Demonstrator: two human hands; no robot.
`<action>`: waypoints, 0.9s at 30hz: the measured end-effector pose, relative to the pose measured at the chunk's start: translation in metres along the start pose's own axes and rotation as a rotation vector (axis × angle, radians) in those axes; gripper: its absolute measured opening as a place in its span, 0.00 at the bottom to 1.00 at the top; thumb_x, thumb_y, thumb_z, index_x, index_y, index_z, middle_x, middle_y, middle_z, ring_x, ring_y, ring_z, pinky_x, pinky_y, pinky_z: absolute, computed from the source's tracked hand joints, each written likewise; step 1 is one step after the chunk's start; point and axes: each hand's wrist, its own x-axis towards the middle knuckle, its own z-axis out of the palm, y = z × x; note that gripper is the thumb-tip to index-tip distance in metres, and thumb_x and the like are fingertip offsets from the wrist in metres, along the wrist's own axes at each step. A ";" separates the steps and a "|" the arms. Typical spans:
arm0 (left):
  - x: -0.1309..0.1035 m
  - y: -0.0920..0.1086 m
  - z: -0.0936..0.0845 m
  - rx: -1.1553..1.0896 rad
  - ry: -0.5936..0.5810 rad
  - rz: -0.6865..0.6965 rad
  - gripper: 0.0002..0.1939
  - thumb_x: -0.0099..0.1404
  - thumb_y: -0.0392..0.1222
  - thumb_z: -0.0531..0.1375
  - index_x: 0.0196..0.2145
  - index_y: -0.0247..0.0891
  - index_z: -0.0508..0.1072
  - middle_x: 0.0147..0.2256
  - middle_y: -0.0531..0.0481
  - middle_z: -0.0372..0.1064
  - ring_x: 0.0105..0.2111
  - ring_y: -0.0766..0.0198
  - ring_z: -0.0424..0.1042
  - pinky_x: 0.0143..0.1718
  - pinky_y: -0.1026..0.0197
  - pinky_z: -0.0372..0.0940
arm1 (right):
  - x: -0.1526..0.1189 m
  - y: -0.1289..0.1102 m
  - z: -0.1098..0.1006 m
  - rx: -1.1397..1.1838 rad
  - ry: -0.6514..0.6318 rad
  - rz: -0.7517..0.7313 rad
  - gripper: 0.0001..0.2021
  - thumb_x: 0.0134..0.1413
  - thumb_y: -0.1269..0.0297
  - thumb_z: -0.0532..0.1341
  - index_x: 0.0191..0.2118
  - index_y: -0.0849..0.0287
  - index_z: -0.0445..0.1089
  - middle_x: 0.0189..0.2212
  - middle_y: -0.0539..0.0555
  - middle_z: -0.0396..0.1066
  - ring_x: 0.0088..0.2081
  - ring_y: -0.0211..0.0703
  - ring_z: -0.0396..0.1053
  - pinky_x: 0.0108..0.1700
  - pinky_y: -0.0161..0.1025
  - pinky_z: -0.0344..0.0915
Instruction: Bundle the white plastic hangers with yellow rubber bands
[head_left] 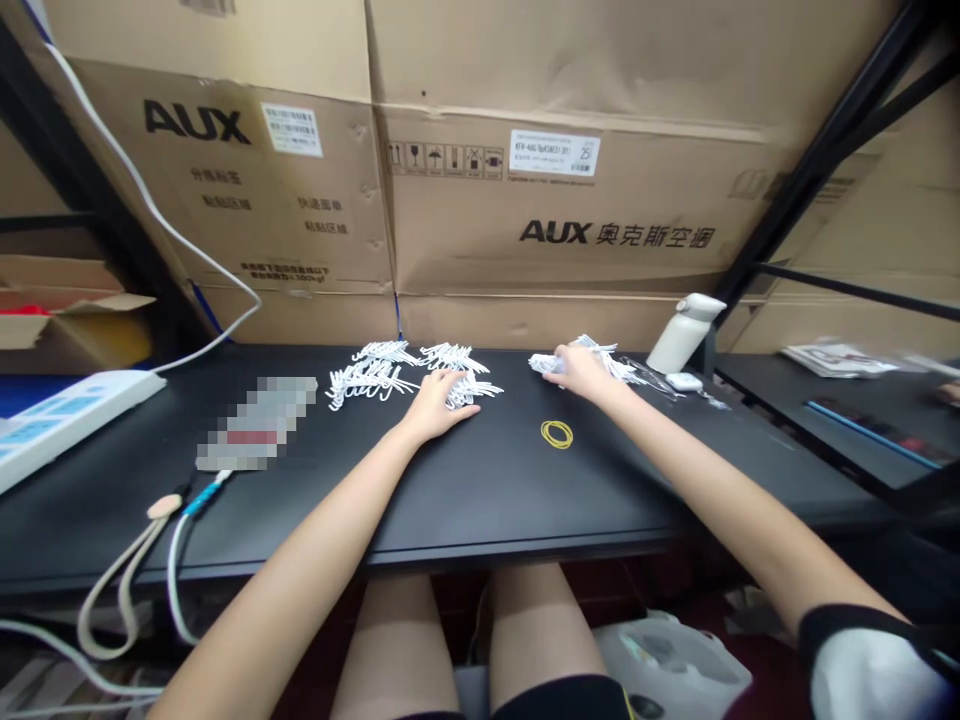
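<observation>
Several small bundles of thin white pieces with hooked ends lie toward the back of the black table, among them a left bundle (pixel 367 383) and a back bundle (pixel 454 357). My left hand (pixel 435 405) rests at the nearest bundle (pixel 474 390), its thumb stretched apart from the fingers. Farther right, my right hand (pixel 583 372) has its fingers closed on part of a loose pile of thin white pieces (pixel 619 368). The fingertips partly cover what it holds. Between my hands and nearer me lie yellow rubber bands (pixel 556 434).
Cardboard boxes (pixel 465 240) wall off the back of the black table (pixel 480 500). At right stand a white bottle (pixel 684 335) and a small white case (pixel 684 382). At left lie a power strip (pixel 67 415), a blurred-out phone-like object (pixel 259 425) and cables.
</observation>
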 end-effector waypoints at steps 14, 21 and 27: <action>0.005 -0.008 0.004 0.030 -0.004 0.074 0.34 0.59 0.51 0.59 0.59 0.32 0.61 0.59 0.35 0.59 0.59 0.48 0.60 0.60 0.48 0.54 | -0.020 -0.102 0.022 0.553 0.057 -0.483 0.22 0.59 0.56 0.57 0.54 0.63 0.64 0.50 0.64 0.68 0.50 0.54 0.67 0.53 0.50 0.63; 0.004 0.004 -0.003 -0.015 -0.014 0.018 0.35 0.55 0.58 0.62 0.54 0.33 0.67 0.54 0.37 0.66 0.55 0.47 0.65 0.56 0.49 0.59 | -0.019 -0.101 0.045 0.914 0.144 -0.396 0.15 0.53 0.70 0.59 0.48 0.61 0.70 0.47 0.58 0.73 0.48 0.47 0.71 0.53 0.46 0.65; 0.001 0.005 -0.008 0.020 -0.070 0.051 0.41 0.53 0.65 0.61 0.57 0.36 0.63 0.56 0.39 0.63 0.57 0.48 0.62 0.58 0.49 0.57 | -0.019 -0.096 0.043 0.972 0.110 -0.353 0.09 0.50 0.72 0.59 0.38 0.62 0.73 0.38 0.56 0.76 0.40 0.44 0.73 0.47 0.41 0.68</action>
